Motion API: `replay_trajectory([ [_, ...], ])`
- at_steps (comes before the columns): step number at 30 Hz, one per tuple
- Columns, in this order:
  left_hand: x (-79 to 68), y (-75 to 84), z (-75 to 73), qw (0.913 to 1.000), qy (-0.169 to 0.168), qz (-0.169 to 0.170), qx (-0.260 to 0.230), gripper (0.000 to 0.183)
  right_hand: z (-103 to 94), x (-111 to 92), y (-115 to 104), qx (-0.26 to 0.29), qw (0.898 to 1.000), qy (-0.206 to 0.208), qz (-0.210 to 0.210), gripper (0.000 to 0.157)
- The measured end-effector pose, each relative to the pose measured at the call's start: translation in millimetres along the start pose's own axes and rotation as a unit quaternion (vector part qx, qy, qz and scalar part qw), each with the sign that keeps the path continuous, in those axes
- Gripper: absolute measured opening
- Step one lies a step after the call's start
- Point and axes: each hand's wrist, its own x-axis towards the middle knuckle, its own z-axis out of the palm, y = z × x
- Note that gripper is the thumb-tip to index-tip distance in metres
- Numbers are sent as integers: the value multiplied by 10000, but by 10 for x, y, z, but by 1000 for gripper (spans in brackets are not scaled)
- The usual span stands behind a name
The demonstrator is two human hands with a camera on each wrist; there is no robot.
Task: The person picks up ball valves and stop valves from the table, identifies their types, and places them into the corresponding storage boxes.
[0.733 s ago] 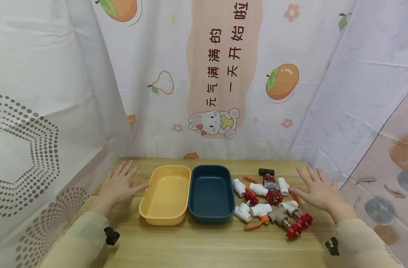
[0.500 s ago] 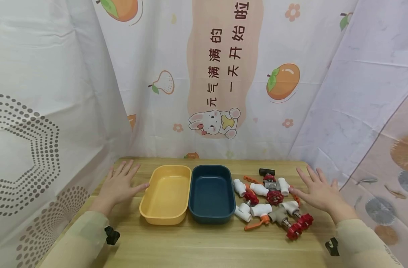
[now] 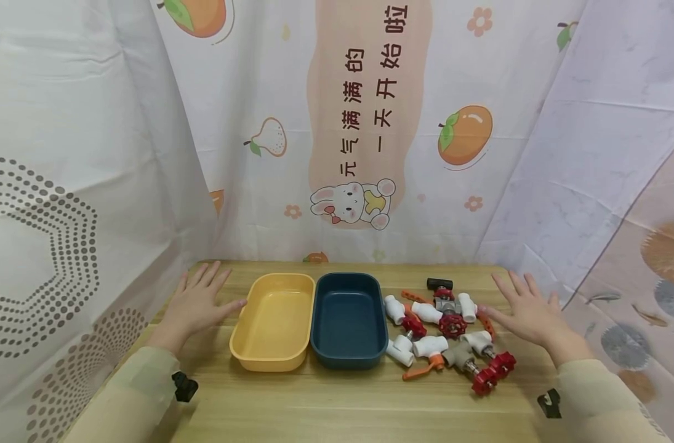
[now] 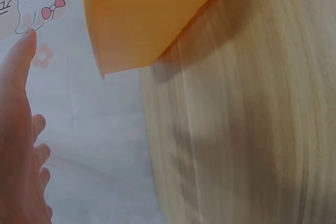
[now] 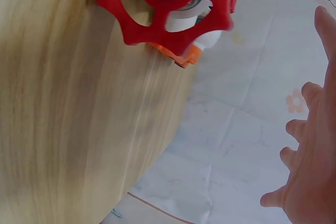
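My left hand [image 3: 197,306] is held with its fingers spread at the table's left side, its thumb tip overlapping the edge of the yellow tray [image 3: 276,317] in the head view. Nothing is in it. Fingers spread and empty, my right hand [image 3: 530,312] is on the right, beside a group of several pipe valves. Its thumb points at a white valve [image 3: 466,307] with an orange lever. Nearer me lie valves with red handwheels [image 3: 484,381]. One red handwheel [image 5: 165,35] looms large in the right wrist view, apart from the fingers.
A dark blue tray [image 3: 349,323] stands against the yellow one, left of the valves. Another white valve with an orange lever [image 3: 423,371] lies at the group's front. A black-handled valve [image 3: 439,284] is at its back. Printed curtains [image 3: 425,215] hang behind the wooden table [image 3: 337,406].
The head view shifts very slightly. Both hands keep their spread pose with barely any movement, and the trays and valves stay in place.
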Motion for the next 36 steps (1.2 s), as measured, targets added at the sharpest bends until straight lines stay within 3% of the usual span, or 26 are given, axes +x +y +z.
replay_trajectory([
  [22, 94, 163, -184, 9996, 130, 7, -254, 102, -285, 27, -142, 513, 9986, 103, -106, 94],
  [36, 187, 540, -237, 9909, 580, 129, -1204, 99, -369, 55, -262, 1415, 9886, 352, -363, 87],
])
